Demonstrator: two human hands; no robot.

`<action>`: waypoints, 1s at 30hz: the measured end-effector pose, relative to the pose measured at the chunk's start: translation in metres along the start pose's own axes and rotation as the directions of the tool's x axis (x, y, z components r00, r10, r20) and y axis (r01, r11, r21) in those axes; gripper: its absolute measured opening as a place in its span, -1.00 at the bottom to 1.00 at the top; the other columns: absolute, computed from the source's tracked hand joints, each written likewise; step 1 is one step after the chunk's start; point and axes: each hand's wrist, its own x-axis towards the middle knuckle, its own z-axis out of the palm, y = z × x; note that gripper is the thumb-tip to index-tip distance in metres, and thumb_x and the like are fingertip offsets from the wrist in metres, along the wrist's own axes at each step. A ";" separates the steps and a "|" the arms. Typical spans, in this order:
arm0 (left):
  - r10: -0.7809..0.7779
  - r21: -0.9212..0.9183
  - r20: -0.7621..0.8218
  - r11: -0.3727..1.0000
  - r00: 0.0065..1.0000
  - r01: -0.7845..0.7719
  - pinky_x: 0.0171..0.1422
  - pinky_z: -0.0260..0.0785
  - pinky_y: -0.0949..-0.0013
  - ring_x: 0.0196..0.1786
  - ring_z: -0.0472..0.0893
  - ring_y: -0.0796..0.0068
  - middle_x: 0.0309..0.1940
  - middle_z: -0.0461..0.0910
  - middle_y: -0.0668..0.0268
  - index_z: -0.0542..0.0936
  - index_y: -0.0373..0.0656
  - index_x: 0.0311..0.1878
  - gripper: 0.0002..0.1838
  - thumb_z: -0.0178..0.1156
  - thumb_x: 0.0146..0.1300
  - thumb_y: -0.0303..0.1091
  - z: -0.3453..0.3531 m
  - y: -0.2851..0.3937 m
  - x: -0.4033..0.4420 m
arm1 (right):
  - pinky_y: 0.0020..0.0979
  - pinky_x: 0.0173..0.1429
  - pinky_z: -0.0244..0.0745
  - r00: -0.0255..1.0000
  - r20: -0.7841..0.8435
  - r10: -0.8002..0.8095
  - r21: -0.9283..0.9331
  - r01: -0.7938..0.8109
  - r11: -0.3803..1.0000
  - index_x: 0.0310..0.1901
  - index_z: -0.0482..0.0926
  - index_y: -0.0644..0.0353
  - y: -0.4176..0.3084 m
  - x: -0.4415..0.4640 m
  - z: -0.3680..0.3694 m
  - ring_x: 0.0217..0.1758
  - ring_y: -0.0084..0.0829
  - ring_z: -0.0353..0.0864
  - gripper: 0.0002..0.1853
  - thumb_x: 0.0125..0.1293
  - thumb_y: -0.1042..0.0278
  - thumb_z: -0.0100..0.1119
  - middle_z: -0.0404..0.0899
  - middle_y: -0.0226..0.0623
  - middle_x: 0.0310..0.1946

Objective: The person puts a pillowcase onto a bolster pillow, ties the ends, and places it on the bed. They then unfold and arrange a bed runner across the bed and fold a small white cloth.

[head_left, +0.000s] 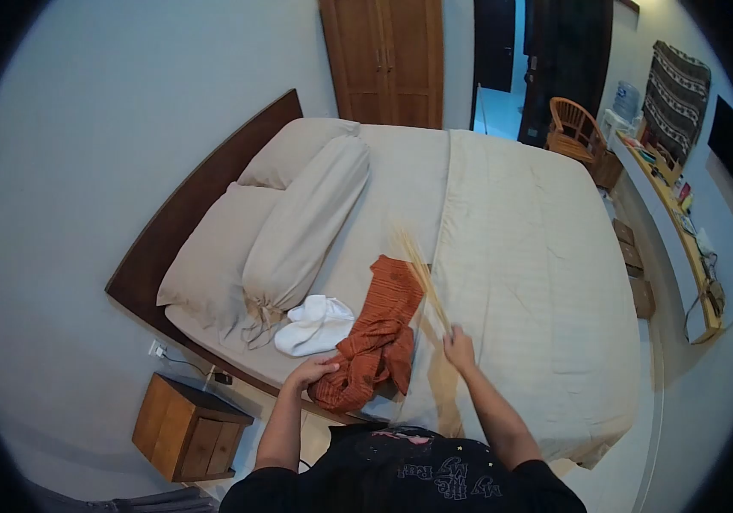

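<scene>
Along the near side of the bed [401, 184], a person in a black shirt [456, 457] works with both arms out over the mattress. Off the bed's near corner at the headboard end, I can see a wooden nightstand [180, 427]. At the bed's near edge the left hand [312, 371] is closed on a corner of the orange cloth [388, 309], seeming to pinch it between thumb and fingers. That cloth lies bunched and twisted on the bed, so I'd judge it not yet straightened or folded. The right hand [459, 346], farther toward the bed's foot, is wrapped round a bundle of thin straws [432, 295], whose splayed tips point to the bed's far side; whether they touch the cloth I can't tell. Beside the orange cloth, toward the bed's head, a white cloth [315, 325] sits crumpled, untouched by either hand. Much looks done already: the cover [537, 239] spreads mostly smooth over the bed's foot half, and 1 bolster [308, 227] rests against 2 pillows [221, 248] by the headboard [204, 184]. What seems left is the pair of loose cloths. Beyond the bed's far side stands a wardrobe [388, 60]
</scene>
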 end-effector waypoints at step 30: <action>0.837 -0.091 -0.152 0.518 0.526 -0.850 -0.03 0.31 0.58 -0.17 0.44 0.70 -0.25 0.49 0.47 0.48 -0.19 -0.14 -0.89 0.08 0.28 -0.48 0.097 0.204 0.019 | -0.44 0.17 0.32 0.694 -0.533 -0.483 0.274 0.682 0.678 0.03 0.39 0.22 -0.178 0.009 -0.185 0.03 -0.48 0.42 -0.68 0.27 0.33 0.07 0.41 -0.31 -0.02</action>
